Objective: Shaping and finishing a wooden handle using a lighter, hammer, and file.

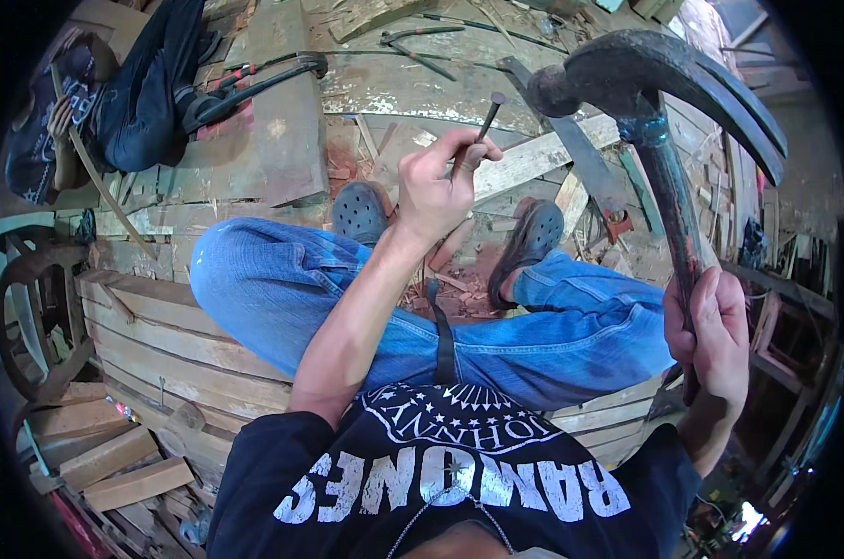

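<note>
Between the thumb and fingers of my left hand (436, 186) a dark nail (490, 116) stands nearly upright, its flat head on top and its lower part hidden by my fingers. My right hand (715, 335) is wrapped around the handle of a claw hammer (669, 186), raised at the right. The hammer's dark metal head is up near the top right, its striking face toward the left and its claw curving to the right. A gap of air separates hammer and nail. Beneath both hands are my bent legs in blue jeans (263, 289).
A wooden board (534, 172) and a hand saw (585, 168) lie ahead among wood scraps. Farther off are a dark bar (263, 84) and metal tools (422, 51). Another person (137, 121) sits at far left holding a thin strip of wood. Wooden blocks (137, 480) are piled at lower left.
</note>
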### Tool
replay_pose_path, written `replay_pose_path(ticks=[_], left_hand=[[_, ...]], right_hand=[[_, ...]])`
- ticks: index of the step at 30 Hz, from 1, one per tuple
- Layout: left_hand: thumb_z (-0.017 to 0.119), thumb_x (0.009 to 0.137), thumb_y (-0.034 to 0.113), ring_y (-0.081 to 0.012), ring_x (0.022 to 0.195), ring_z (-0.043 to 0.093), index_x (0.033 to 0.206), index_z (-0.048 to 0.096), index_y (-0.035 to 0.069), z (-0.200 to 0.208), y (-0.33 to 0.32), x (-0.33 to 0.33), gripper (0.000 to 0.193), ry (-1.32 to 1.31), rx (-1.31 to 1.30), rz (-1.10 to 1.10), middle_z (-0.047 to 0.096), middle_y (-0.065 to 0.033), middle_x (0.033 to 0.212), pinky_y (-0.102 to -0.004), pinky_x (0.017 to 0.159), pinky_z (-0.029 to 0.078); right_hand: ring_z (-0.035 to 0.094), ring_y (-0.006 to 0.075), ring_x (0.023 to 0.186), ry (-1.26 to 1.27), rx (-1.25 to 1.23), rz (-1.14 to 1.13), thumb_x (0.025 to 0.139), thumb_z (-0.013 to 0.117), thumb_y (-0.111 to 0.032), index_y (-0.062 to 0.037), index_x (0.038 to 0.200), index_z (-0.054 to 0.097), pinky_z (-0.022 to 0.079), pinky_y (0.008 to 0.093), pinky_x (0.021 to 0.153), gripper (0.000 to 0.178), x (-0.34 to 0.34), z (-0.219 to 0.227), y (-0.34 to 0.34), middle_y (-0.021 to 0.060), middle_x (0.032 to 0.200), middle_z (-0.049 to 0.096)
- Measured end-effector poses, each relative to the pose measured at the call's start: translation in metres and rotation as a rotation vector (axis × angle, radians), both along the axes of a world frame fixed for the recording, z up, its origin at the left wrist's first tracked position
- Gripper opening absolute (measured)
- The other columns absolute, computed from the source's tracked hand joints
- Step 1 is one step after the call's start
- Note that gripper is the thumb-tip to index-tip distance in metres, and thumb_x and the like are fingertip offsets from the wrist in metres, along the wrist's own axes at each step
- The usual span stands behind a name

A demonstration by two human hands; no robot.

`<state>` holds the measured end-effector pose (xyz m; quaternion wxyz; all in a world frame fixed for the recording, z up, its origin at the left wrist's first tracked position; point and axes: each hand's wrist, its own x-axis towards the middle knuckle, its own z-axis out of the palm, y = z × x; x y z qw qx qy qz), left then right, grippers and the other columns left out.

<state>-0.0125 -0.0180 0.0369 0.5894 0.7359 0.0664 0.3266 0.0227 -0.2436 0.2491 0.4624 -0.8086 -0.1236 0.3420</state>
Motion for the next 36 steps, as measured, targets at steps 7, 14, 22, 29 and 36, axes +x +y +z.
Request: replay_pose_path(ticks=[7,14,22,29,36], left_hand=[[0.055,0.09,0.011,-0.0156,0.074,0.066,0.089,0.062,0.003,0.008,-0.01,-0.006,0.011,0.065,0.003,-0.03,0.067,-0.0068,0.079,-0.0272,0.066,0.05],[0.058,0.085,0.004,-0.0214,0.067,0.067,0.087,0.061,0.003,0.006,-0.022,0.002,0.004,-0.046,0.099,0.054,0.066,-0.0096,0.074,-0.0287,0.057,0.05],[0.052,0.089,0.004,-0.0155,0.074,0.066,0.087,0.062,0.001,0.005,-0.017,-0.004,0.01,0.025,0.133,0.065,0.069,-0.0072,0.083,-0.0252,0.069,0.05],[0.053,0.089,0.002,-0.0163,0.078,0.067,0.09,0.059,0.0,0.006,-0.022,-0.006,0.007,0.024,0.134,0.039,0.068,-0.009,0.079,-0.0273,0.07,0.051],[0.053,0.084,-0.005,-0.0197,0.077,0.068,0.089,0.058,0.001,0.003,-0.026,-0.002,0.01,0.024,0.213,0.061,0.069,-0.0093,0.08,-0.0289,0.068,0.052]], right_hand=[[0.032,0.0034,0.043,-0.026,0.041,0.02,0.097,0.04,-0.037,-0.0063,0.065,0.042,0.024,0.021,0.039,0.044,-0.019,0.009,-0.022,-0.0021,0.052,0.039],[0.031,0.0033,0.042,-0.036,0.14,0.024,0.096,0.042,-0.038,-0.0066,0.066,0.041,0.023,0.021,0.036,0.043,-0.035,0.019,-0.051,-0.0019,0.055,0.039],[0.035,0.0039,0.044,0.024,0.175,-0.006,0.097,0.04,-0.038,-0.0074,0.065,0.041,0.028,0.0207,0.04,0.043,-0.035,0.003,-0.075,0.0004,0.057,0.045],[0.033,0.0014,0.044,0.086,0.171,0.025,0.097,0.042,-0.035,-0.0057,0.069,0.042,0.024,0.0192,0.039,0.04,-0.017,-0.008,-0.065,-0.0042,0.054,0.039],[0.03,0.0003,0.045,0.129,0.153,0.083,0.097,0.041,-0.036,-0.0062,0.069,0.042,0.022,0.0189,0.039,0.041,-0.004,-0.018,-0.047,-0.0068,0.054,0.034]])
